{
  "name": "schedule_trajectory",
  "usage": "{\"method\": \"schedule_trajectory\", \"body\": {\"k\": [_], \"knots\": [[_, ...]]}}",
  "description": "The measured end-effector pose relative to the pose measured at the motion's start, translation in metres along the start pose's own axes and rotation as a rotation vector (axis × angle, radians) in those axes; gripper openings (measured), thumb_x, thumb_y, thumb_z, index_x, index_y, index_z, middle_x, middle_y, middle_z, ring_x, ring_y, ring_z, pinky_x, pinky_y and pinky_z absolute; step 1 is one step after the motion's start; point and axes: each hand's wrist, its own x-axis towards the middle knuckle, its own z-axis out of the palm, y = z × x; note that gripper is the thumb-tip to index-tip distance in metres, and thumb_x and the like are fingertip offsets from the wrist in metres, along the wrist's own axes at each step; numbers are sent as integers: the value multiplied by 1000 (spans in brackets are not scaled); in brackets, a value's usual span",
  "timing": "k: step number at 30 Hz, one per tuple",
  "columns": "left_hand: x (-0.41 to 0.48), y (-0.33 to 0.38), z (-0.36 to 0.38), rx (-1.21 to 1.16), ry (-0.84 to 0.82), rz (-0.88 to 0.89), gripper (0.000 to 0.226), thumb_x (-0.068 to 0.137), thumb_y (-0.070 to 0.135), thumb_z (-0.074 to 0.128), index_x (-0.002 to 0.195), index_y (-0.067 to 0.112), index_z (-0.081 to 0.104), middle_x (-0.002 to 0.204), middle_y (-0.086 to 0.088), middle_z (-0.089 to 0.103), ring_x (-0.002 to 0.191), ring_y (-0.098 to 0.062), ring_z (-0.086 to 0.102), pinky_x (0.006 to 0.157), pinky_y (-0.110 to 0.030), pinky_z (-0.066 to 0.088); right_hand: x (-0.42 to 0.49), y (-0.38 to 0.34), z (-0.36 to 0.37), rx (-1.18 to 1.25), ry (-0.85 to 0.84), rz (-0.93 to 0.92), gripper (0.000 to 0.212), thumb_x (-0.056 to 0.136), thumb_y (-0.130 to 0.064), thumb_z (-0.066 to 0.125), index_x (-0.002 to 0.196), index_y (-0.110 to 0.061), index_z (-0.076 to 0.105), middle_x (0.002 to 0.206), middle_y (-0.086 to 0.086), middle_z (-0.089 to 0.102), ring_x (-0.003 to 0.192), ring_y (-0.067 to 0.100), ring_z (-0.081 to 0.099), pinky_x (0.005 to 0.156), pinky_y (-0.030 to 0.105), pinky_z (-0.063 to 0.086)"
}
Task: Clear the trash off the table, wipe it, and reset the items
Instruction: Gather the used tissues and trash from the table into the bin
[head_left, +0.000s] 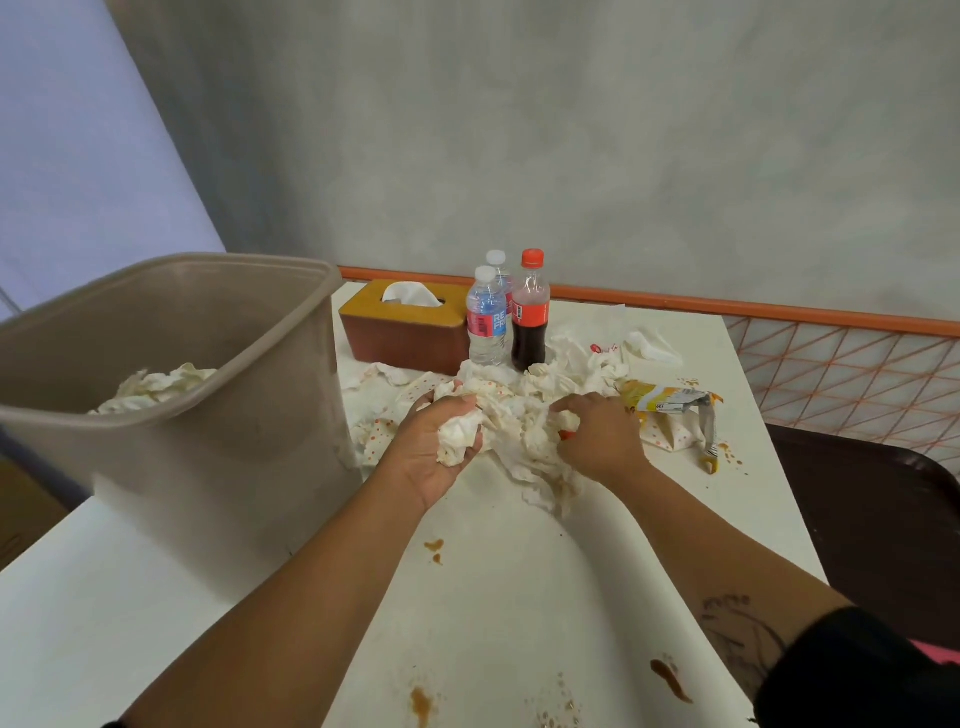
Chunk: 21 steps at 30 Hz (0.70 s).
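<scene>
A grey mottled wall with an orange rail backs a white table (519, 597) marked with brown sauce stains (434, 551) toward its near edge. The trash is a heap of crumpled white paper (524, 410), some sheets dotted orange and smeared brown, spread across the middle of the table toward the far edge. The left hand (441, 441) lies palm up at the heap's left side, fingers curled round a wad of it. The right hand (597, 436) is palm down on the heap's right side, fingers bent and clamped into the paper. A torn yellow wrapper (675, 402) lies just beside the right hand, toward the right edge; the print on its white panel is too small to read. A beige bin (208, 415) stands at the left edge with crumpled paper (156, 387) inside. Along the far edge stand a brown tissue box (400, 332), two water bottles (485, 322) whose front label shows only "RE" and "FR", and a cola bottle (530, 317) with a red cap and red label, its writing unreadable.
</scene>
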Motion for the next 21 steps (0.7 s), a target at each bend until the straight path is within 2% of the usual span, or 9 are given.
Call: {"method": "schedule_trajectory", "body": {"k": [5,7,9,11,12,13,15,18,21], "knots": [[-1,-2,4,-9,5,-20,18,89,0,53,81,16,54,69,-1,60,61,-12,55,46,-14,49,-4,-21,7,-72,-45,-257,68,74,-33,69,136,-33,43,124,-1,48,118,22,43,95,36,34],[-3,-3,6,-2,-3,-23,17,89,0,53,81,16,54,71,-2,59,62,-13,54,46,-15,48,-2,-25,12,-137,-74,-258,60,81,-35,66,136,-25,44,120,4,49,111,24,48,84,33,40],[-4,-2,8,2,-17,-24,18,89,1,53,80,16,53,69,-1,61,58,-12,57,46,-15,48,0,-25,14,-93,-112,-236,35,90,-26,59,122,-14,54,111,8,52,101,27,54,70,28,37],[-6,-1,9,-14,-26,-19,18,89,1,53,79,16,54,62,1,63,52,-9,60,47,-15,49,0,-22,11,40,-77,-201,8,92,-14,52,86,-11,57,86,5,53,88,27,54,60,25,31],[-6,0,9,-18,-24,-14,18,89,1,53,80,16,55,62,1,63,52,-9,60,48,-15,49,1,-22,9,116,-48,-175,19,92,-8,50,74,-14,51,75,0,49,81,24,50,56,23,29],[-6,0,9,-17,-17,-10,17,89,1,53,81,17,55,65,1,63,55,-9,60,48,-15,49,2,-21,6,220,-35,-127,21,91,-4,48,74,-15,50,71,-3,47,76,21,48,53,22,29],[-8,1,10,-6,-2,-9,16,88,2,55,84,18,55,73,-1,61,60,-10,58,48,-15,49,3,-27,-5,488,-3,-9,17,92,1,43,93,-11,56,76,-3,52,66,15,47,50,18,33],[-7,2,11,-20,15,0,15,87,3,58,83,18,56,66,0,65,52,-10,61,48,-16,49,0,-44,-26,851,-1,89,21,93,-1,42,102,-11,58,90,8,62,68,16,53,50,18,40],[-7,3,15,3,-20,32,14,85,5,60,95,15,59,70,1,68,54,-9,64,48,-18,50,-9,-67,-51,1054,-44,84,20,93,-3,43,101,-14,58,75,5,58,59,13,51,47,16,40]]}}
